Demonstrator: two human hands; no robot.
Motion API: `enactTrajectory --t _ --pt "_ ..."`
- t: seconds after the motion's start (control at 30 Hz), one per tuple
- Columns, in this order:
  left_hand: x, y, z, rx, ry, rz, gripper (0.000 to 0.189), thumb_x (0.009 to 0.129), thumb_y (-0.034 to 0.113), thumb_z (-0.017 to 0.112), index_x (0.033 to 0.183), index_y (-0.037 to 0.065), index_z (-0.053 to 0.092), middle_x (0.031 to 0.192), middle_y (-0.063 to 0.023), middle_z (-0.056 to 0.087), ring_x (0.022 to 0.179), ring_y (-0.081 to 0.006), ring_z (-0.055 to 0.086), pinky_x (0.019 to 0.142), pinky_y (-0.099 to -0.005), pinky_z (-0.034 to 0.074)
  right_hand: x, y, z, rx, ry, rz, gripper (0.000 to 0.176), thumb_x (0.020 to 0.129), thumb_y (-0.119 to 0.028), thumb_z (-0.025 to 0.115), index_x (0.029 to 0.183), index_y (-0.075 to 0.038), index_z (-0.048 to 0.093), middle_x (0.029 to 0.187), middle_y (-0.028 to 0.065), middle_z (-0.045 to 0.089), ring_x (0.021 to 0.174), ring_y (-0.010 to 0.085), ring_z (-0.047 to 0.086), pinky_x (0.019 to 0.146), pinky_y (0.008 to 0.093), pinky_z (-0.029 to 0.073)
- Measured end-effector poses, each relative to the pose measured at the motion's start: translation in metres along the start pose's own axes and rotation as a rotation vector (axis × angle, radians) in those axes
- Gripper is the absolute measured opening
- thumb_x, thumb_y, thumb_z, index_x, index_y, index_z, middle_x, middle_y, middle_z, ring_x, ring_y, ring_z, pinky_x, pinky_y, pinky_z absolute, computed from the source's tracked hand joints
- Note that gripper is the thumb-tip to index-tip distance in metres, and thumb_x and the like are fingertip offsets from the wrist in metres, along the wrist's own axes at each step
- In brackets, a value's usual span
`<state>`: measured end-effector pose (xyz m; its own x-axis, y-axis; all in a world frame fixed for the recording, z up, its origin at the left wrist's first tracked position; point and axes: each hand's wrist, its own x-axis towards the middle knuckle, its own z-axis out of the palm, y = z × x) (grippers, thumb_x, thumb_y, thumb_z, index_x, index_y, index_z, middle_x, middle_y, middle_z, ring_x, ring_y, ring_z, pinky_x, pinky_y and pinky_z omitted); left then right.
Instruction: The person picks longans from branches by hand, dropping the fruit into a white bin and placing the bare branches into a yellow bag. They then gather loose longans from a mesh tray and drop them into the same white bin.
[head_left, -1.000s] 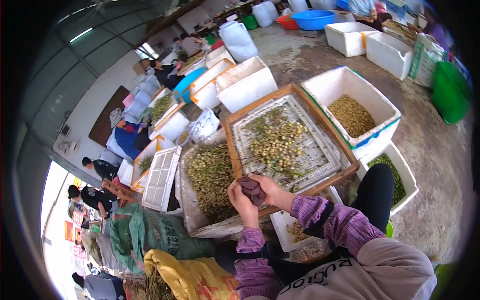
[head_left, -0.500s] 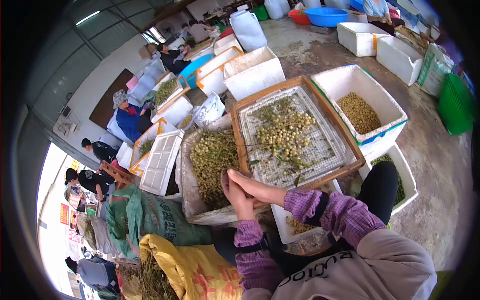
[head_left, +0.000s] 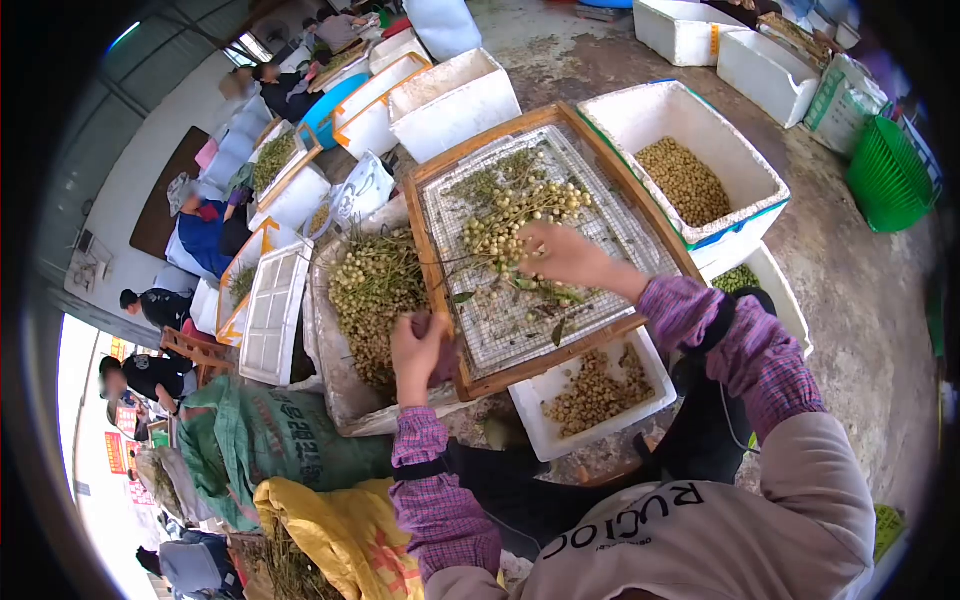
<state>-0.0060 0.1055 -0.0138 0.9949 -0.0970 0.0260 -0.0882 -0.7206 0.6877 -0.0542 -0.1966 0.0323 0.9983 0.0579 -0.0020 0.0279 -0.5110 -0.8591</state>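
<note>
A wooden-framed wire-mesh sieve (head_left: 600,315) lies tilted in front of me, with a heap of small pale-yellow berries on stems (head_left: 495,225) spread over it. My right hand (head_left: 568,258) is over the mesh, its curled fingers in the right part of that heap. Beside the sieve's lower left corner, my left hand (head_left: 415,350) is raised with the palm turned toward the frame; its fingers are loosely bent and nothing shows in them. Just beyond it, a white foam box (head_left: 345,410) holds more berry bunches (head_left: 375,290). Loose berries (head_left: 595,390) fill a white tray (head_left: 530,400) under the sieve's near edge.
A foam box (head_left: 740,215) of loose berries stands right of the sieve, with a box of green berries (head_left: 735,278) nearer me. Green (head_left: 280,430) and yellow (head_left: 330,520) sacks are at lower left. Foam boxes, a green basket (head_left: 885,175) and several people surround the area.
My hands were together at the sieve's near edge and have come apart. The right moved up onto the berries on the mesh; the left stays by the frame's left corner. The view has shifted.
</note>
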Motion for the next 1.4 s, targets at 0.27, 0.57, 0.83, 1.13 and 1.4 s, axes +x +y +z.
enactTrajectory --t 0.27,0.57,0.83,1.13,1.4 --pt "0.043 0.066 0.063 0.15 -0.186 0.296 0.041 0.083 0.027 0.069 0.114 0.002 0.06 0.112 -0.0188 0.062 0.104 -0.0283 0.06 0.085 -0.0368 0.049 0.039 0.081 -0.041 -0.252 -0.145 0.291 0.068 0.07 -0.022 0.077 0.126 0.003 0.047 0.112 0.0241 0.059 0.098 0.0306 0.062 0.064 0.0393 0.055" --pt "0.117 0.11 0.176 0.598 -0.328 0.447 0.065 0.074 0.03 0.076 0.129 0.008 0.051 0.13 -0.0148 0.048 0.121 -0.0358 0.046 0.097 -0.0443 0.043 0.082 0.107 -0.01 -0.597 -0.187 0.198 0.097 0.059 -0.024 0.084 0.14 -0.01 0.033 0.126 0.0255 0.044 0.108 0.0417 0.056 0.087 0.0447 0.048" --pt "0.131 0.109 0.168 0.609 -0.49 0.505 0.063 0.063 0.019 0.08 0.116 0.006 0.048 0.117 -0.0205 0.051 0.087 -0.0378 0.064 0.074 -0.045 0.053 0.1 0.126 0.004 -0.508 -0.152 0.038 0.071 0.065 -0.014 0.073 0.129 -0.005 0.044 0.117 0.0238 0.049 0.103 0.0388 0.058 0.086 0.0434 0.049" --pt "0.129 0.106 0.162 0.512 -0.458 0.414 0.059 0.063 0.029 0.081 0.11 0.007 0.053 0.112 -0.0188 0.057 0.096 -0.0381 0.061 0.081 -0.0444 0.051 0.093 0.116 0.024 -0.472 -0.054 0.137 0.056 0.072 -0.017 0.068 0.121 -0.001 0.048 0.113 0.025 0.053 0.095 0.0407 0.06 0.082 0.044 0.05" --pt "0.139 0.078 0.179 0.238 -0.507 0.43 0.047 0.07 0.025 0.078 0.106 0.003 0.059 0.097 -0.011 0.067 0.09 -0.0254 0.065 0.078 -0.0368 0.052 0.099 0.111 0.033 0.385 0.036 0.398 0.034 0.082 -0.009 0.056 0.114 0.004 0.058 0.09 0.0163 0.064 0.073 0.0245 0.067 0.056 0.0342 0.059"
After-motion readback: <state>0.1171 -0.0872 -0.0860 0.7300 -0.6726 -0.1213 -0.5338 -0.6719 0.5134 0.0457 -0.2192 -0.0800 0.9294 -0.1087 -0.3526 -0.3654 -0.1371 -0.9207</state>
